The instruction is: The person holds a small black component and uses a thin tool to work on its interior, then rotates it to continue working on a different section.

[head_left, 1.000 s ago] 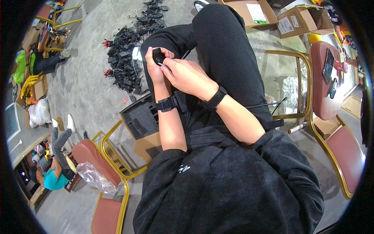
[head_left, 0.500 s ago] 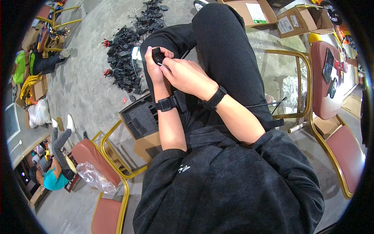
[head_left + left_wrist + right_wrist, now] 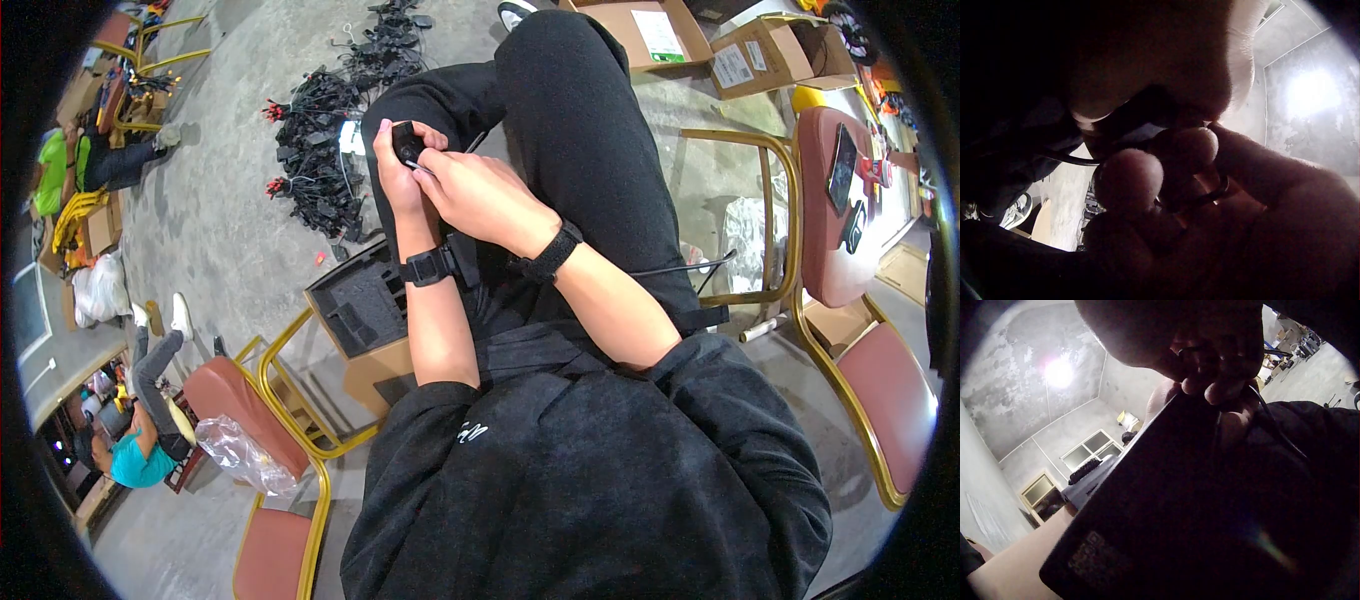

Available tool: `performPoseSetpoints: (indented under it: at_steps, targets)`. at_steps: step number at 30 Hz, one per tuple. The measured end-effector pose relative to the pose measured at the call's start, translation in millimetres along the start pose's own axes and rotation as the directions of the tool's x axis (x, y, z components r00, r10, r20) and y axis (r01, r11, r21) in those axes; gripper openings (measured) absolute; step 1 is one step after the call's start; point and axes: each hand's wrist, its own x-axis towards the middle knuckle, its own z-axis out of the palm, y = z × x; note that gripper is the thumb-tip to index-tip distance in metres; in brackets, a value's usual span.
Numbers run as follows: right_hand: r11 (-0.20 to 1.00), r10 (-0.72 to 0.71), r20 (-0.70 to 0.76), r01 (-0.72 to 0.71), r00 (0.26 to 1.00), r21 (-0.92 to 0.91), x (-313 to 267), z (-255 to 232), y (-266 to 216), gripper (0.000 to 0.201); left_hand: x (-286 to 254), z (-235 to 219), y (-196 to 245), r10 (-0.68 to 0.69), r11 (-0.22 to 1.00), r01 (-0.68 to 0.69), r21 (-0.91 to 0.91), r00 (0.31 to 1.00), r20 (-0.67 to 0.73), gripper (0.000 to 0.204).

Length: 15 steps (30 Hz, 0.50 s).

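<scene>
My left hand [image 3: 396, 185] holds a small black block-shaped device [image 3: 405, 143] upright, its fingers curled round the far side. Against the device's near side, my right hand [image 3: 485, 198] crosses over and pinches a thin black cable [image 3: 478, 140], whose loose end sticks out beyond the knuckles. The left wrist view is dark; rounded fingertips [image 3: 1129, 181] press close together there, and the cable [image 3: 1069, 156] runs off to the left. In the right wrist view, curled fingers [image 3: 1210, 390] bunch above a dark flat panel [image 3: 1166, 506] bearing a square code, with the cable trailing right.
On the floor ahead lies a large heap of black cabled devices [image 3: 320, 150]. An open box with black foam [image 3: 365, 305] stands by the left forearm. Red-padded chairs [image 3: 835, 215] flank both sides, one bearing a phone. Cardboard boxes [image 3: 770, 60] stand at far right.
Both hands stay in place around the device, with only a very slight shift of the device and fingers.
</scene>
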Motion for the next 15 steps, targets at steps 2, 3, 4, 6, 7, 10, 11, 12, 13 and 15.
performPoseSetpoints:
  at_steps: [2, 3, 4, 6, 7, 10, 11, 12, 13, 15]
  targets:
    - [1.000, 0.000, 0.004, 0.000, 1.000, 0.000, 0, 0, 0, 0.022, -3, 6, 2, -0.020, 1.000, 0.020, -0.001, 0.997, -0.075, 0.047]
    - [1.000, -0.005, -0.003, 0.005, 1.000, 0.000, 0, 0, 0, 0.021, -4, 10, 3, -0.018, 1.000, 0.018, -0.002, 0.997, -0.075, 0.047]
    - [1.000, -0.010, -0.011, 0.010, 1.000, 0.001, 0, 0, 1, 0.021, -6, 12, 4, -0.012, 1.000, 0.012, 0.007, 0.996, -0.090, 0.047]
    - [0.999, -0.029, -0.042, 0.028, 0.999, -0.031, 0, 3, 5, 0.022, -6, 14, 4, -0.004, 1.000, 0.006, 0.015, 0.995, -0.104, 0.048]
    - [0.997, -0.047, -0.072, 0.043, 0.996, -0.062, 0, 3, 5, 0.023, -6, 14, 4, 0.017, 0.998, -0.010, 0.059, 0.994, -0.108, 0.048]
    - [0.996, -0.068, -0.073, 0.064, 0.995, -0.055, 0, 2, 5, 0.024, -7, 13, 4, 0.029, 0.996, -0.019, 0.092, 0.994, -0.105, 0.049]
    - [0.996, -0.068, -0.074, 0.064, 0.995, -0.055, 0, 1, 5, 0.024, -7, 13, 4, 0.020, 0.997, -0.012, 0.082, 0.995, -0.101, 0.049]
    - [0.996, -0.073, -0.077, 0.069, 0.994, -0.053, 0, 1, 4, 0.024, -6, 13, 4, 0.021, 0.997, -0.013, 0.082, 0.995, -0.100, 0.049]
    - [0.996, -0.077, -0.080, 0.074, 0.994, -0.049, 0, 1, 3, 0.024, -6, 11, 4, 0.023, 0.995, -0.014, 0.097, 0.996, -0.089, 0.049]
    - [0.999, -0.041, -0.065, 0.040, 0.997, -0.013, -1, -2, 1, 0.022, -6, 9, 2, 0.026, 0.993, -0.017, 0.113, 0.997, -0.077, 0.049]
